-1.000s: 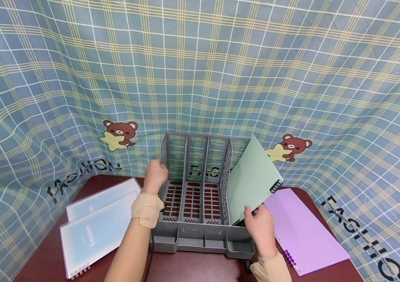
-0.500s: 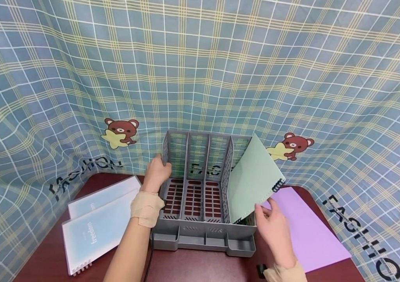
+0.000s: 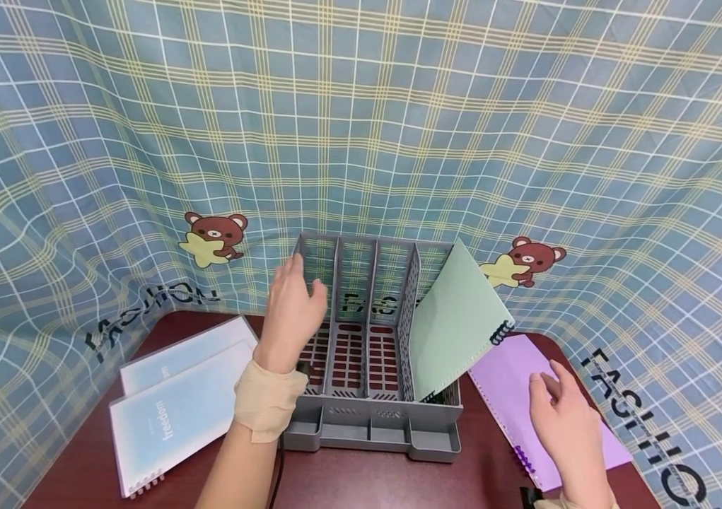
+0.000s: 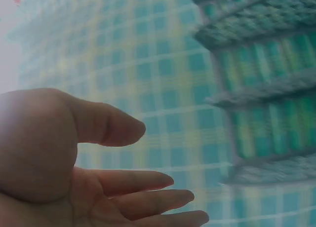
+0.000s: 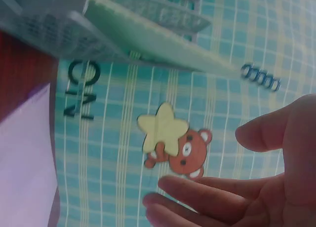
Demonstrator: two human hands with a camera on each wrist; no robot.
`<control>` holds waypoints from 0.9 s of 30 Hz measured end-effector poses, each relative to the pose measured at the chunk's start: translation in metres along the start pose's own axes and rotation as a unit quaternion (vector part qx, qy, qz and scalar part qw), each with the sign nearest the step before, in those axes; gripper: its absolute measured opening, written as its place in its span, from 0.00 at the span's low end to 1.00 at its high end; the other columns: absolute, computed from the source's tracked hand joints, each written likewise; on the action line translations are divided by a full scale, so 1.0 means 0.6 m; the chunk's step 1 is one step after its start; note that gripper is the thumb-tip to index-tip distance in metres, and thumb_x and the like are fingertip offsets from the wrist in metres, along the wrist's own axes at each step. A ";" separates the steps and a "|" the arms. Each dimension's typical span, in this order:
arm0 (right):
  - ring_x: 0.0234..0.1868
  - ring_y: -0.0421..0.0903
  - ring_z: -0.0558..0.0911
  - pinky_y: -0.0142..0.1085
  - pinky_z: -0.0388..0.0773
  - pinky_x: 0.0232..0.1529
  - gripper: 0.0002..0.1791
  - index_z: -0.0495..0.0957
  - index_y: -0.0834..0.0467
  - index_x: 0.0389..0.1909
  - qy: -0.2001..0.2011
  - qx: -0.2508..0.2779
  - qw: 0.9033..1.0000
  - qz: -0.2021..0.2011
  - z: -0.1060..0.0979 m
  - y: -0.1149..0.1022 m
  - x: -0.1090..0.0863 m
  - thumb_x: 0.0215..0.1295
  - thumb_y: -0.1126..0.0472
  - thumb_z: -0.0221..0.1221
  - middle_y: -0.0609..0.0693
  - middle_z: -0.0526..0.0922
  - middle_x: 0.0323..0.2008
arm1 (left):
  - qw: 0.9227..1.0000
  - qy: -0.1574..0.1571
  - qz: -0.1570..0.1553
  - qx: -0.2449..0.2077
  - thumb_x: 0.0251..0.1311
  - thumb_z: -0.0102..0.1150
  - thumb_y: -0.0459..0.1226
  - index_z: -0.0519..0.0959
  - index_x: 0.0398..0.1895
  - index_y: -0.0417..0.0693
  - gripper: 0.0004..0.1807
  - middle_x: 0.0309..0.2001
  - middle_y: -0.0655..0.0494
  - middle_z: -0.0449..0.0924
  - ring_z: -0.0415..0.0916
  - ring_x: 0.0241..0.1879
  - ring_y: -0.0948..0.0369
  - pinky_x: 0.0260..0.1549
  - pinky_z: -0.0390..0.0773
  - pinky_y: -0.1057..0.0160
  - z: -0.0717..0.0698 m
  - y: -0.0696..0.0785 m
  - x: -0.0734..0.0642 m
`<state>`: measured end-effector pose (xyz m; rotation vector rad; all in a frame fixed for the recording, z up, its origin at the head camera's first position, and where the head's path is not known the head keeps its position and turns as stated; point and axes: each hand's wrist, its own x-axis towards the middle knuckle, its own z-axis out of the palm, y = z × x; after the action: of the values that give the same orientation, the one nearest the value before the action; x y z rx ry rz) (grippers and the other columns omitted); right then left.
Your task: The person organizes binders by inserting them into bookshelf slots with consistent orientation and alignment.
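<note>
A grey desk file organizer (image 3: 392, 403) with upright dividers stands in the middle of the table. Leaning in its rightmost slot is a green ring-bound notebook (image 3: 459, 325), its black rings at the upper right corner and low at the front. My left hand (image 3: 290, 311) is raised in front of the organizer's left side, fingers extended and thumb apart, holding nothing. Over the purple notebook (image 3: 507, 382) at the right hovers my right hand (image 3: 564, 424), also holding nothing. In the right wrist view its fingers (image 5: 207, 197) and thumb are spread.
Two blue-and-white notebooks (image 3: 176, 417) overlap at the left of the dark red table (image 3: 367, 488). Shallow trays (image 3: 433, 442) run along the organizer's front. A checked cloth (image 3: 361, 141) with printed bears hangs behind and on both sides.
My right hand has let go of the green notebook and moved right, over the purple one. My left hand has released the organizer's left side wall and opened, rising slightly.
</note>
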<state>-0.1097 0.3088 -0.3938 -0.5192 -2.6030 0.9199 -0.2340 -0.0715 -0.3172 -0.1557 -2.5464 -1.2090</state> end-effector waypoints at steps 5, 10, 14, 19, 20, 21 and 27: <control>0.71 0.77 0.62 0.69 0.57 0.66 0.36 0.58 0.63 0.79 0.000 -0.019 1.000 0.015 -0.005 0.021 0.009 0.80 0.45 0.44 0.67 0.70 0.71 | 0.999 0.021 0.046 0.007 0.76 0.45 0.41 0.58 0.80 0.35 0.34 0.81 0.36 0.51 0.37 0.82 0.42 0.78 0.40 0.42 0.004 0.058 -0.033; 0.66 0.80 0.65 0.69 0.62 0.62 0.38 0.57 0.64 0.79 -0.014 -0.042 0.999 0.027 0.000 0.040 0.015 0.79 0.44 0.45 0.70 0.66 0.73 | 0.995 0.035 0.092 0.010 0.74 0.49 0.41 0.60 0.80 0.39 0.34 0.81 0.42 0.51 0.34 0.83 0.48 0.79 0.35 0.45 0.022 0.100 -0.057; 0.62 0.80 0.69 0.68 0.67 0.58 0.38 0.56 0.66 0.78 -0.024 -0.066 0.997 0.024 0.004 0.051 0.016 0.79 0.44 0.46 0.76 0.67 0.69 | 0.992 0.019 0.125 0.002 0.73 0.52 0.41 0.61 0.80 0.42 0.34 0.81 0.45 0.52 0.37 0.83 0.49 0.79 0.37 0.47 0.043 0.121 -0.074; 0.65 0.79 0.68 0.69 0.66 0.61 0.39 0.55 0.69 0.78 -0.034 -0.079 0.996 0.017 0.007 0.065 0.013 0.78 0.46 0.48 0.78 0.64 0.69 | 0.987 -0.008 0.162 -0.008 0.73 0.55 0.41 0.63 0.79 0.44 0.34 0.80 0.46 0.56 0.41 0.82 0.49 0.78 0.42 0.46 0.069 0.134 -0.093; 0.66 0.79 0.67 0.69 0.65 0.62 0.39 0.55 0.70 0.77 -0.034 -0.080 0.996 0.013 0.008 0.068 0.013 0.78 0.47 0.49 0.79 0.62 0.70 | 0.986 -0.014 0.168 -0.006 0.73 0.55 0.42 0.63 0.80 0.45 0.34 0.80 0.47 0.55 0.40 0.82 0.48 0.78 0.42 0.45 0.074 0.136 -0.096; 0.67 0.80 0.66 0.69 0.64 0.63 0.40 0.54 0.71 0.77 -0.036 -0.082 0.996 0.006 0.008 0.072 0.013 0.78 0.47 0.50 0.80 0.60 0.71 | 0.984 -0.022 0.175 -0.001 0.73 0.55 0.43 0.62 0.80 0.46 0.35 0.81 0.47 0.55 0.40 0.82 0.48 0.78 0.42 0.45 0.079 0.139 -0.098; 0.71 0.84 0.53 0.73 0.53 0.67 0.48 0.49 0.75 0.78 -0.049 -0.092 0.994 -0.043 0.016 0.101 0.018 0.74 0.46 0.57 0.85 0.47 0.73 | 0.972 -0.071 0.222 0.029 0.75 0.55 0.49 0.61 0.81 0.53 0.35 0.82 0.50 0.50 0.39 0.82 0.42 0.78 0.42 0.41 0.109 0.155 -0.112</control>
<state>-0.1093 0.3527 -0.4384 -0.4131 -2.7913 0.6993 -0.1647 0.0409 -0.3096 -0.7777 -2.4710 -0.9737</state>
